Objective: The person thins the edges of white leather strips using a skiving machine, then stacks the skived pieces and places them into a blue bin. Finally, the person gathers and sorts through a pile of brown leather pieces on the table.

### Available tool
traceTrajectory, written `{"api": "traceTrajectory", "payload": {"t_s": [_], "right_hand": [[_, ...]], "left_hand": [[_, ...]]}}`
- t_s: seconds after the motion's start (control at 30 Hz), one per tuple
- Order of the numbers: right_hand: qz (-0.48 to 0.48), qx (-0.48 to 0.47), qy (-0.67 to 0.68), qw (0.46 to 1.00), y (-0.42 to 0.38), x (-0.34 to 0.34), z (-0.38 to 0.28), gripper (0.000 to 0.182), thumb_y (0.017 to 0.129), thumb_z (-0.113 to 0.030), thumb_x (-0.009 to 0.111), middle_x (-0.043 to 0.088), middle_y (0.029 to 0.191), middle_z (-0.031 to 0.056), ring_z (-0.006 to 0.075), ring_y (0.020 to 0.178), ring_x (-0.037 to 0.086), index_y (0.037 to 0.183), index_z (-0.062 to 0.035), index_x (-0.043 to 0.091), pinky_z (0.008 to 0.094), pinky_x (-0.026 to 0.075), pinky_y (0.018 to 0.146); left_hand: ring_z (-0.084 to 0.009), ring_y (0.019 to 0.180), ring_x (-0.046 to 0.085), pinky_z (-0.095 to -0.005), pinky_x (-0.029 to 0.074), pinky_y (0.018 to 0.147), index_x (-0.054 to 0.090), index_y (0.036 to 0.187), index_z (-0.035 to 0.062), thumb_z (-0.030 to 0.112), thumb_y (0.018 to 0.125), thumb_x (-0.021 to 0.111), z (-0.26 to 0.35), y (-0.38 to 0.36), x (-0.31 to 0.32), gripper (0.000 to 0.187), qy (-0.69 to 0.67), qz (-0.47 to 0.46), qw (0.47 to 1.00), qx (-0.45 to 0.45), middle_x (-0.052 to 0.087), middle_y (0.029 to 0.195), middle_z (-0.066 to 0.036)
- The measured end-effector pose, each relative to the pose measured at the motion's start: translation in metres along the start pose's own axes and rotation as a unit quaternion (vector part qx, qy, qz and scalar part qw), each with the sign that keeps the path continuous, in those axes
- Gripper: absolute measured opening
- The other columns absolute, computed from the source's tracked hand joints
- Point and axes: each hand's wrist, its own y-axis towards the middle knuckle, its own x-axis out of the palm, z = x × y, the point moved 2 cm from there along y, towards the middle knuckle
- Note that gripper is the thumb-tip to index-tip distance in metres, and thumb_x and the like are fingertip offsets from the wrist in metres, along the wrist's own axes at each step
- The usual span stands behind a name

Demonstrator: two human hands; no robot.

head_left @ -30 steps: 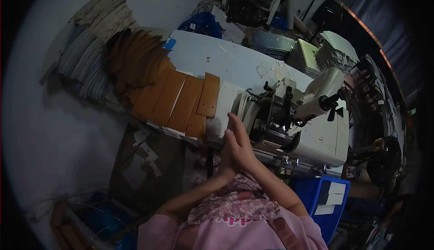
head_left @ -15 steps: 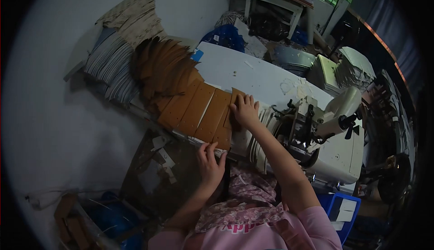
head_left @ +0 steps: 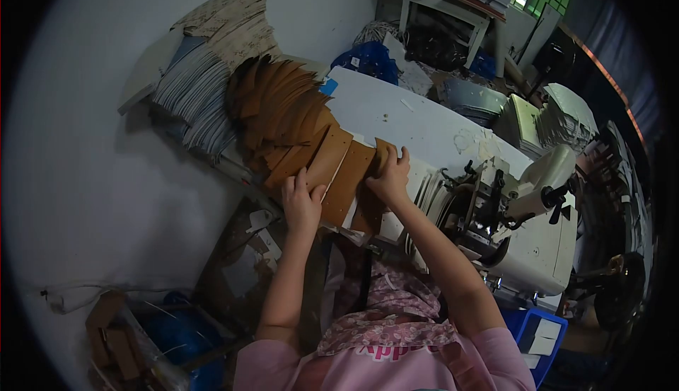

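Note:
Several brown panels [head_left: 348, 181] lie overlapping along the white table, continuing from a fanned brown pile [head_left: 279, 108]. My left hand [head_left: 302, 200] rests on the lower part of these panels, its fingers apart. Nearer the sewing machine, my right hand [head_left: 389, 179] has its thumb and fingers around the upper part of the rightmost brown panel [head_left: 370, 207], which is bent up a little. White pieces [head_left: 429, 196] stand in a row between that panel and the machine [head_left: 488, 200].
Grey-blue sheets [head_left: 191, 94] and patterned beige sheets [head_left: 237, 26] are stacked at the table's left end. More stacks [head_left: 523, 122] stand at the back right. A blue bin [head_left: 523, 334] is below the machine, and scraps [head_left: 265, 242] lie at lower left.
My left hand has moved up and left from the table edge onto the brown panels. My right hand has closed around the rightmost panel, which has bent. The view has shifted slightly.

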Motion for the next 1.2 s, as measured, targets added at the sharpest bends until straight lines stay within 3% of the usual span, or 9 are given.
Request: {"api": "traceTrajectory", "payload": {"t_s": [0.17,0.3,0.5,0.73,0.83,0.93,1.03,1.1,1.2], "right_hand": [[-0.006,0.053,0.152,0.987,0.009,-0.014,0.009,0.091,0.063,-0.024,0.076,0.012,0.15,0.0306,0.0499,0.135,0.025,0.144,-0.0107,0.037,0.0516,0.035,0.108],[-0.009,-0.045,0.098,0.994,-0.03,-0.008,-0.004,0.104,0.062,-0.027,0.08,0.009,0.151,0.0321,0.0506,0.135,0.024,0.147,-0.0049,0.026,0.053,0.032,0.109],[-0.021,-0.037,0.006,0.999,-0.078,0.018,-0.012,0.114,0.061,-0.026,0.088,0.008,0.148,0.0391,0.0529,0.128,0.032,0.147,0.0022,0.018,0.0536,0.033,0.107],[0.018,0.002,0.077,0.997,-0.058,0.022,0.007,0.106,0.065,-0.009,0.081,0.008,0.145,0.04,0.0544,0.128,0.03,0.146,0.0053,0.013,0.0513,0.035,0.107],[0.04,0.042,0.161,0.985,-0.053,0.012,0.01,0.096,0.069,-0.009,0.079,0.028,0.14,0.0376,0.0489,0.123,0.041,0.143,0.0063,0.019,0.0463,0.042,0.101],[-0.033,0.134,0.29,0.947,-0.044,-0.007,0.004,0.08,0.078,-0.01,0.073,0.054,0.122,0.0265,0.0328,0.106,0.059,0.142,0.0083,0.029,0.037,0.049,0.091],[-0.102,0.154,0.421,0.888,-0.032,0.01,0.014,0.054,0.085,-0.009,0.067,0.064,0.108,0.0187,0.0248,0.091,0.064,0.131,0.0089,0.045,0.0346,0.052,0.081],[-0.1,0.193,0.41,0.886,-0.035,0.007,0.007,0.045,0.086,-0.009,0.065,0.063,0.112,0.0172,0.0243,0.099,0.062,0.125,0.0068,0.049,0.0346,0.051,0.083],[-0.093,0.206,0.437,0.871,-0.032,0.032,0.026,0.039,0.089,-0.012,0.063,0.062,0.111,0.0161,0.0237,0.096,0.062,0.121,0.0055,0.051,0.0343,0.052,0.079]], "left_hand": [[-0.0349,0.104,0.054,-0.0462,0.044,0.092,0.061,0.105,0.0076,0.024,0.091,0.066,-0.01,0.028,-0.03,0.022,0.091,0.09,0.992,0.021,0.052,0.111,-0.012],[-0.0383,0.11,0.054,-0.0486,0.042,0.098,0.05,0.118,0.003,0.035,0.092,0.064,-0.024,0.037,-0.027,0.043,0.02,-0.025,0.993,-0.116,0.049,0.119,-0.02],[-0.04,0.11,0.056,-0.0501,0.048,0.088,0.052,0.123,0.004,0.039,0.086,0.07,-0.021,0.042,-0.037,0.053,0.219,-0.026,0.974,-0.045,0.054,0.122,-0.021],[-0.0372,0.101,0.063,-0.0449,0.05,0.082,0.061,0.109,0.0006,0.033,0.083,0.073,-0.002,0.063,-0.056,0.043,0.106,-0.097,0.99,0.012,0.067,0.103,-0.019],[-0.0359,0.097,0.064,-0.041,0.051,0.082,0.061,0.108,-0.0005,0.031,0.083,0.074,0.017,0.059,-0.068,0.043,0.042,-0.107,0.993,-0.002,0.068,0.102,-0.02],[-0.027,0.094,0.066,-0.0369,0.051,0.08,0.061,0.11,-0.0021,0.03,0.087,0.072,0.022,0.055,-0.07,0.042,-0.118,-0.139,0.982,-0.055,0.068,0.103,-0.015],[-0.0163,0.095,0.063,-0.0332,0.05,0.08,0.059,0.114,-0.0047,0.03,0.09,0.07,0.016,0.044,-0.054,0.043,-0.399,-0.15,0.893,-0.145,0.067,0.105,-0.011],[-0.0108,0.099,0.058,-0.03,0.047,0.083,0.059,0.115,-0.0061,0.03,0.091,0.07,0.019,0.029,-0.032,0.045,-0.53,-0.161,0.811,-0.186,0.066,0.107,-0.009],[-0.0276,0.112,0.057,-0.0379,0.045,0.092,0.051,0.123,-0.0072,0.034,0.094,0.065,0.014,0.001,0.011,0.052,-0.336,-0.194,0.905,-0.175,0.058,0.121,-0.018]]}}
